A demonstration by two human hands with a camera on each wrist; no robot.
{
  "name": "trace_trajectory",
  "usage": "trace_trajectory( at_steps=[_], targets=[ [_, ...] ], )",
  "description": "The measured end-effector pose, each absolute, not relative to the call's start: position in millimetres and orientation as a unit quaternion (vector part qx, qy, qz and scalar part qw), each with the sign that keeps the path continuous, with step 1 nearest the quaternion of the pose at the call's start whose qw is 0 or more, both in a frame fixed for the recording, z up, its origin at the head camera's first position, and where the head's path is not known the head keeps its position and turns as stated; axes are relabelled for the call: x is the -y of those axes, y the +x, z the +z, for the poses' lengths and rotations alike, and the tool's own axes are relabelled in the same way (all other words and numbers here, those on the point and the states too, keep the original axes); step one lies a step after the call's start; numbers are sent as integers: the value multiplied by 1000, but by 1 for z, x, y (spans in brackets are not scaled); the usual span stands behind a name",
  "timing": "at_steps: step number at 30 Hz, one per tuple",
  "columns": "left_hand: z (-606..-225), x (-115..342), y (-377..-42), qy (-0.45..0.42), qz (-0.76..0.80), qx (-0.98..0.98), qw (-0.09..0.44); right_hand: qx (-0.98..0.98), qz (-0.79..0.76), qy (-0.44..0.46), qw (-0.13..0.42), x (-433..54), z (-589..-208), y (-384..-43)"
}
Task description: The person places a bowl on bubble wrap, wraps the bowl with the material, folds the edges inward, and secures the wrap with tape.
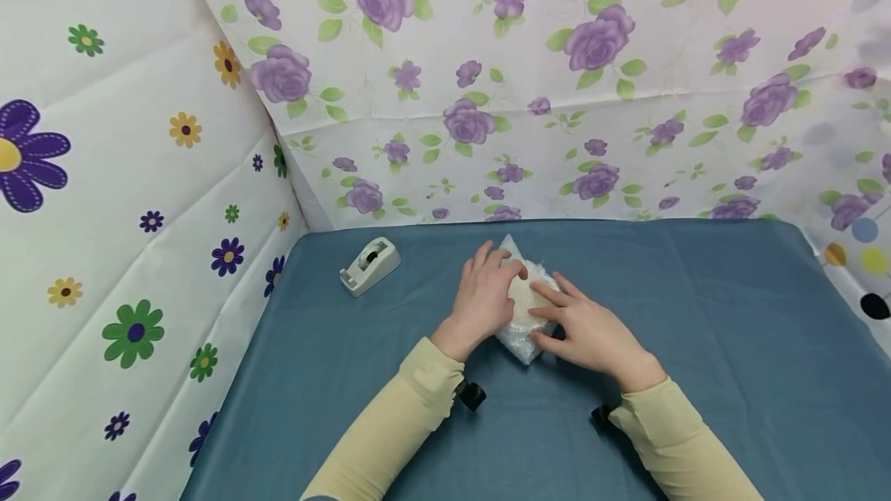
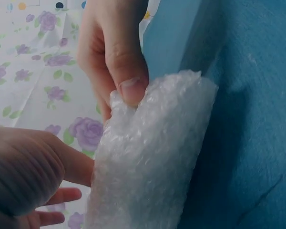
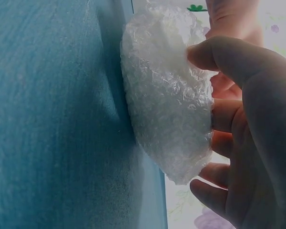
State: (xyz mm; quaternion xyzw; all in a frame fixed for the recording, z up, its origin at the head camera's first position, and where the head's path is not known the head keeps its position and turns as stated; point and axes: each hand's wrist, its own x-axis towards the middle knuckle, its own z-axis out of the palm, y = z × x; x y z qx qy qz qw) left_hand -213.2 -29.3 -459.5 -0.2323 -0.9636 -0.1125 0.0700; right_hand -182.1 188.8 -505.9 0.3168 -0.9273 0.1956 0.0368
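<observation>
A bundle of clear bubble wrap lies on the blue cloth, with a pale cream shape showing in its middle. What is inside cannot be made out. My left hand reaches over the bundle's left side, its fingers relaxed and touching the wrap. From the right, my right hand holds the bundle, fingers spread over its top and thumb against the near side. In the left wrist view the right thumb dents the wrap's upper corner. The right wrist view shows the bubbly near face of the wrapped bundle.
A white tape dispenser stands on the blue cloth at the back left. Flower-printed sheets hang behind and along the left side. Black wrist cameras sit under the sleeves.
</observation>
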Motion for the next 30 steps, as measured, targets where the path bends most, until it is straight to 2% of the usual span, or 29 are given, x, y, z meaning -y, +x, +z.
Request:
trace_trajectory(
  at_steps=[4, 12, 24, 30],
  targets=[
    [-458, 32, -215, -242, -99, 962, 77, 928, 196, 315, 29, -189, -505, -182],
    [-458, 34, -218, -227, -86, 969, 41, 927, 198, 316, 29, -188, -504, -182],
    [-478, 33, -228, -117, -225, 967, -5, 927, 195, 318, 28, -187, -505, -183],
    [-482, 34, -234, -60, -294, 952, -62, 928, 192, 317, 34, -186, -505, -182]
  ],
)
